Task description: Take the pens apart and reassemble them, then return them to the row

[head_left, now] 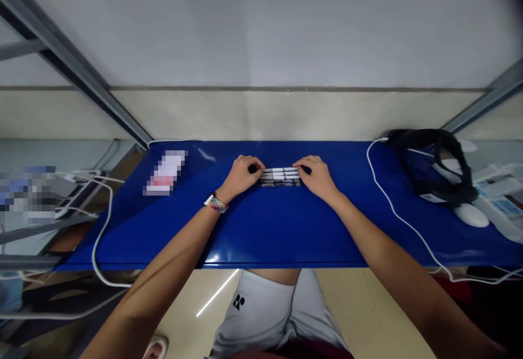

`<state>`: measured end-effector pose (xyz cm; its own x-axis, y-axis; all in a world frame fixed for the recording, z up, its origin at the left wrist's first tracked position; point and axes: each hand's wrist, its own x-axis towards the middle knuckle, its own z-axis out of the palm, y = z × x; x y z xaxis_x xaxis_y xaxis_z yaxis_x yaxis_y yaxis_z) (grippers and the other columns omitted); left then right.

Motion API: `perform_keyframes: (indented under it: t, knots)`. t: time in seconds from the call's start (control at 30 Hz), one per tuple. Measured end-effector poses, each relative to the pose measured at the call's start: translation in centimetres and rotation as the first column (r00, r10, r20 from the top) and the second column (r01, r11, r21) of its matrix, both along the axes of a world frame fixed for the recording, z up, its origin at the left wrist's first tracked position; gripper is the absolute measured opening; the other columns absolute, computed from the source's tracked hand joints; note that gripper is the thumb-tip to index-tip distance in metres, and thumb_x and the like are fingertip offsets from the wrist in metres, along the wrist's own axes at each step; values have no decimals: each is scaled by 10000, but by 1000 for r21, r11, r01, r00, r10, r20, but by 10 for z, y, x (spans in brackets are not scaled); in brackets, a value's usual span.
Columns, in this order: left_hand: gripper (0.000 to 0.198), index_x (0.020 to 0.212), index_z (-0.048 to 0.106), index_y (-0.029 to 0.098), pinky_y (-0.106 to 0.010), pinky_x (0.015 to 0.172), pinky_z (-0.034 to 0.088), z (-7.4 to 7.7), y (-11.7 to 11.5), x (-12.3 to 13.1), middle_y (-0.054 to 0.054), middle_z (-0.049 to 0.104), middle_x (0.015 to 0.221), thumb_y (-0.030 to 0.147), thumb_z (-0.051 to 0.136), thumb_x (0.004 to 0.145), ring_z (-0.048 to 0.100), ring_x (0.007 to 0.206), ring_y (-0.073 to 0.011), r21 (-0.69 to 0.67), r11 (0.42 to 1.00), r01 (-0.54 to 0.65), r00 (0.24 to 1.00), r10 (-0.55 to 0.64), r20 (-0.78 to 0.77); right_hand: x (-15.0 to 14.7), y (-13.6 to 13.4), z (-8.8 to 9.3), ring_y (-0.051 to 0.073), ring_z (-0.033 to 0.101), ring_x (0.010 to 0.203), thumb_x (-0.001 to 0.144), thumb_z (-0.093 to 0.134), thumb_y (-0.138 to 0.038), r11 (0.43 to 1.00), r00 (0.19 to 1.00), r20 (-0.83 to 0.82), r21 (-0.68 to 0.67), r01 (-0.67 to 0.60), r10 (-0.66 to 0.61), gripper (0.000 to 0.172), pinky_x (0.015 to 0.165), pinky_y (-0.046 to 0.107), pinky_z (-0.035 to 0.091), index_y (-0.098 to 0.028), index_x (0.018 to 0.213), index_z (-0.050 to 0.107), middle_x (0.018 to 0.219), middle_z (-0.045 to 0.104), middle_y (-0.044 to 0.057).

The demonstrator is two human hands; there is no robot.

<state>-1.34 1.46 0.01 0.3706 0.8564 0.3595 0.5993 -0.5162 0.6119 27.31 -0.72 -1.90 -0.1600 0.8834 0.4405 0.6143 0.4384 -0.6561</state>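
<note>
On the blue tabletop (pixel 261 228) lies a small block of white and dark striped pieces (pixel 281 176), stacked in several rows, in the middle of the view. My left hand (pixel 244 175) pinches its left end between thumb and fingertips. At the opposite end, my right hand (pixel 316 175) holds the upper right corner in a similar pinch. Both hands rest low over the table. A patterned band with a white face (pixel 216 203) circles my left wrist. The pieces are too small to tell exactly what they are.
A blurred-out pink and white item (pixel 166 172) lies at the left. At the right are a black strapped headset (pixel 435 165), a white rounded device (pixel 471 215) and a white cable (pixel 392 206). Metal frame bars stand on both sides, and a wall rises behind.
</note>
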Motion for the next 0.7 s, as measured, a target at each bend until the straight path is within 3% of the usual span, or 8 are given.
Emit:
perform_keyframes:
  t: [0.17, 0.33, 0.47, 0.57, 0.63, 0.7]
  knots:
    - [144, 916, 780, 241, -462, 994, 459, 1, -2, 1, -54, 790, 967, 199, 643, 907, 664, 945, -268, -6, 1000, -20, 999, 20, 39, 0, 0, 1, 334, 664, 1138, 969, 603, -233, 1000, 1000, -13, -4, 3, -3, 237, 1049, 569, 504, -281, 1030, 827, 1078, 777, 90]
    - [162, 1012, 776, 228, -441, 1009, 505, 3, -8, 11, -74, 778, 1084, 313, 646, 964, 691, 1043, -268, -146, 989, 7, 933, 46, 357, -7, 0, 5, 306, 712, 1069, 961, 637, -311, 998, 973, -221, -3, 62, -62, 216, 1017, 521, 538, -276, 1053, 830, 1111, 771, 91]
    - [238, 1032, 790, 230, -430, 1094, 479, -2, -11, 21, -70, 780, 1143, 399, 624, 1006, 680, 1165, -281, -253, 967, 41, 833, 107, 542, -18, 1, 5, 290, 728, 1063, 938, 667, -391, 991, 875, -475, -125, 43, -98, 245, 1037, 505, 548, -279, 1089, 824, 1142, 789, 74]
    - [232, 1010, 790, 239, -426, 1141, 463, -11, -9, 27, -64, 781, 1180, 389, 613, 1001, 669, 1232, -282, -273, 960, 60, 746, 138, 651, -26, 4, -2, 295, 714, 1196, 927, 673, -418, 985, 779, -614, -172, 23, -125, 287, 1128, 511, 513, -275, 1139, 803, 1219, 794, 75]
    - [244, 1012, 789, 239, -424, 1149, 463, -15, -8, 30, -66, 778, 1197, 383, 592, 1003, 666, 1247, -277, -285, 955, 77, 702, 151, 696, -29, 6, -8, 293, 690, 1290, 939, 655, -434, 982, 712, -684, -187, 36, -156, 313, 1182, 512, 481, -270, 1172, 783, 1293, 776, 83]
    - [261, 1010, 785, 237, -420, 1152, 464, -18, -8, 34, -70, 778, 1196, 377, 565, 1007, 668, 1253, -272, -283, 956, 83, 684, 151, 713, -31, 7, -12, 289, 679, 1324, 961, 627, -461, 979, 696, -696, -200, 47, -176, 336, 1201, 514, 469, -264, 1192, 771, 1321, 767, 91]
